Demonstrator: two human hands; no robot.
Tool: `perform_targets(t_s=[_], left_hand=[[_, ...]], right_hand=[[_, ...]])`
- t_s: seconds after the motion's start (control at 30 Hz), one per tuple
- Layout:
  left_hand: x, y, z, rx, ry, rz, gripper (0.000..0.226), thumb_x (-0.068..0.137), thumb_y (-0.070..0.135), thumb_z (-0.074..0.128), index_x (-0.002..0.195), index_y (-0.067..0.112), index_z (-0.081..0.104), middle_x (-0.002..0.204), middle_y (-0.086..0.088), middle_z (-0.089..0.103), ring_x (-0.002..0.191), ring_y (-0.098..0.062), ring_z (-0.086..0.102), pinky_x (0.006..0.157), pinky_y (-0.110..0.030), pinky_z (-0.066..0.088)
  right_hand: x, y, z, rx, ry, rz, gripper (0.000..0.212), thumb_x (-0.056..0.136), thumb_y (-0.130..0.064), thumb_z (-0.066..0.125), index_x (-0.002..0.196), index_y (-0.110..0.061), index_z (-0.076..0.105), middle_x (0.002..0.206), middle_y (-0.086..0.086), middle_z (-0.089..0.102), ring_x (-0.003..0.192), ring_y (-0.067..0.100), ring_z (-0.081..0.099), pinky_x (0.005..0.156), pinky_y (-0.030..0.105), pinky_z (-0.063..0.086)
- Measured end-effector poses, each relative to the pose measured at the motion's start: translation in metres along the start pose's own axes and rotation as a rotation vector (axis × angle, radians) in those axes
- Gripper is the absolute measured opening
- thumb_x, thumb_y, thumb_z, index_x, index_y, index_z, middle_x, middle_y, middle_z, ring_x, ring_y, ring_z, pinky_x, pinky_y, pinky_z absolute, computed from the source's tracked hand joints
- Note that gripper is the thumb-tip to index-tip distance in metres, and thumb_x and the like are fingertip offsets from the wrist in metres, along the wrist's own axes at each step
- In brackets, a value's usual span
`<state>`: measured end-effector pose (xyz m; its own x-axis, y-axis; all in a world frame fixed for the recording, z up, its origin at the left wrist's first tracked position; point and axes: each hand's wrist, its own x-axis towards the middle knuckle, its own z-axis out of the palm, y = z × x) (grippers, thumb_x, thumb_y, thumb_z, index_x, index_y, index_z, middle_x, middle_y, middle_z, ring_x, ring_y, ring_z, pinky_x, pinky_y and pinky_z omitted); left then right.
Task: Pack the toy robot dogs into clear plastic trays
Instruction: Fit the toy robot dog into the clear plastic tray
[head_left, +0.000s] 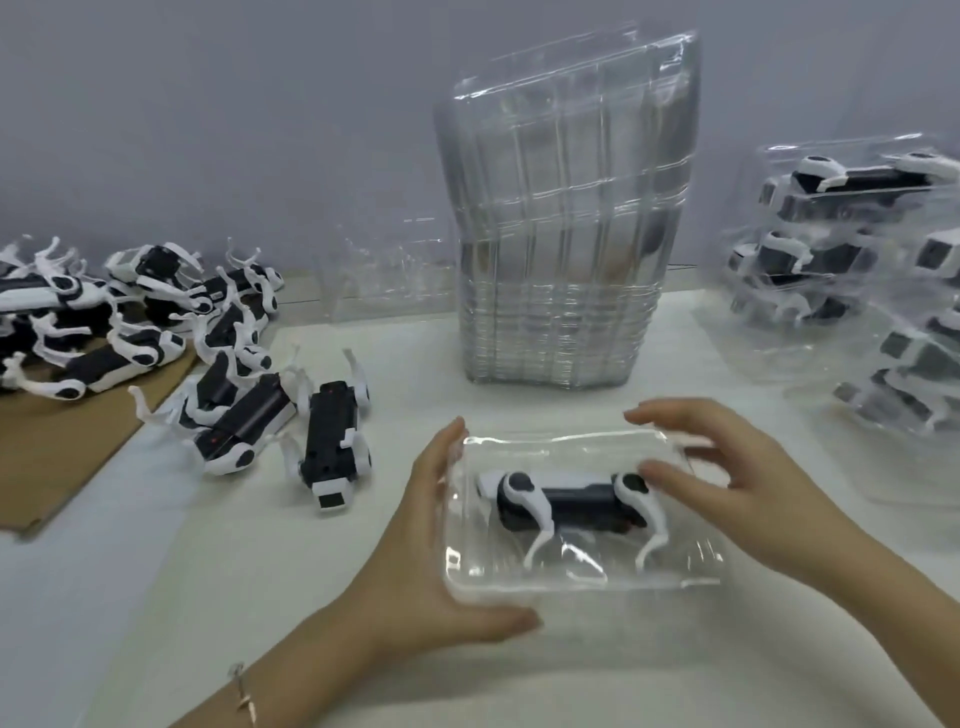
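A clear plastic tray (587, 584) lies on the white table in front of me. A black-and-white toy robot dog (571, 501) lies on its side inside it. My left hand (431, 561) grips the tray's left edge, thumb along the front rim. My right hand (727, 473) rests over the tray's right side, fingers straight, one fingertip touching the dog's rear end. A tall stack of empty clear trays (566, 218) stands just behind.
Loose robot dogs (156, 322) are heaped at the left, some on brown cardboard (57, 452); two (291, 431) lie near my left hand. Filled trays (857, 249) are stacked at the right. A grey wall runs behind the table.
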<state>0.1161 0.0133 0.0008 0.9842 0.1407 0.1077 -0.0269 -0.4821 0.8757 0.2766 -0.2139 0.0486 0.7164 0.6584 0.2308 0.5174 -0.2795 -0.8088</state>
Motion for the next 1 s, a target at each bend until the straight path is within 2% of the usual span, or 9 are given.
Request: perform_targets(t_s=[0.1,0.2,0.33,0.53,0.63,0.73,0.83,0.93,1.0], left_hand=[[0.024,0.002,0.0,-0.008,0.086,0.018,0.131,0.047,0.049,0.091,0.145,0.056,0.004,0.152,0.035,0.015,0.142,0.013,0.012,0.102,0.003,0.02],[0.036,-0.005,-0.001,-0.041,0.096,0.029,0.132,0.046,0.05,0.092,0.146,0.053,0.006,0.155,0.028,0.015,0.146,0.007,0.011,0.106,-0.002,0.019],[0.037,-0.011,-0.001,-0.082,0.087,0.036,0.135,0.04,0.062,0.091,0.143,0.062,0.003,0.155,0.031,0.012,0.146,0.007,0.008,0.107,-0.002,0.019],[0.036,-0.008,0.0,-0.04,0.038,0.024,0.132,0.047,0.063,0.086,0.145,0.058,0.0,0.155,0.034,0.004,0.145,0.009,0.003,0.111,-0.013,0.018],[0.043,0.003,-0.005,-0.351,0.227,-0.07,0.128,0.044,0.051,0.072,0.153,0.029,0.007,0.162,0.011,0.008,0.15,-0.008,0.011,0.117,-0.023,0.021],[0.044,0.011,-0.012,-0.477,0.19,-0.26,0.132,0.045,0.072,0.076,0.153,0.042,0.007,0.157,0.014,0.016,0.146,-0.007,0.016,0.103,-0.029,0.019],[0.054,0.017,-0.003,-0.478,0.173,-0.442,0.127,0.037,0.078,0.075,0.149,0.035,0.031,0.157,0.013,0.024,0.146,-0.011,0.019,0.114,-0.033,0.019],[0.064,0.03,0.006,-0.505,0.253,-0.355,0.094,0.043,0.063,0.085,0.127,0.047,0.047,0.128,0.021,0.052,0.122,0.006,0.048,0.099,-0.032,0.041],[0.068,0.037,0.01,-0.551,0.319,-0.252,0.085,0.049,0.056,0.09,0.122,0.057,0.046,0.124,0.024,0.054,0.097,0.019,0.057,0.085,-0.025,0.045]], right_hand=[[0.026,-0.009,0.002,-0.224,0.088,-0.178,0.023,0.088,-0.018,0.067,0.099,-0.038,0.068,0.108,-0.021,0.06,0.108,0.0,0.054,0.095,0.01,0.036],[0.048,-0.024,0.01,-0.384,-0.093,-0.311,0.015,0.091,-0.022,0.065,0.102,-0.029,0.073,0.092,-0.022,0.059,0.089,0.0,0.052,0.085,0.015,0.041],[0.069,-0.033,0.027,-0.655,-0.357,-0.24,0.022,0.097,-0.036,0.057,0.111,-0.029,0.072,0.09,-0.017,0.052,0.083,0.004,0.045,0.081,0.026,0.046],[0.081,-0.031,0.031,-0.615,-0.453,-0.2,0.017,0.091,-0.036,0.066,0.098,-0.023,0.075,0.075,-0.02,0.049,0.076,0.003,0.048,0.077,0.025,0.046],[0.069,-0.019,0.021,-0.398,-0.221,-0.205,0.025,0.078,-0.044,0.077,0.101,-0.037,0.071,0.09,-0.022,0.051,0.085,-0.008,0.047,0.078,0.012,0.036],[0.051,-0.007,0.004,0.044,0.226,0.195,0.06,0.057,-0.065,0.075,0.112,-0.044,0.06,0.1,-0.011,0.054,0.08,-0.006,0.05,0.072,0.017,0.039],[0.038,0.0,0.005,0.191,-0.154,0.596,0.081,0.052,-0.077,0.067,0.122,-0.039,0.054,0.11,-0.008,0.064,0.087,0.006,0.063,0.069,0.023,0.044],[0.031,-0.002,0.011,0.456,-0.174,0.513,0.074,0.059,-0.052,0.087,0.122,-0.052,0.048,0.114,-0.008,0.064,0.084,0.016,0.073,0.061,0.017,0.053],[0.031,-0.001,0.01,0.575,-0.122,0.389,0.079,0.059,-0.047,0.086,0.125,-0.062,0.045,0.126,-0.001,0.06,0.103,0.012,0.069,0.068,0.023,0.056]])
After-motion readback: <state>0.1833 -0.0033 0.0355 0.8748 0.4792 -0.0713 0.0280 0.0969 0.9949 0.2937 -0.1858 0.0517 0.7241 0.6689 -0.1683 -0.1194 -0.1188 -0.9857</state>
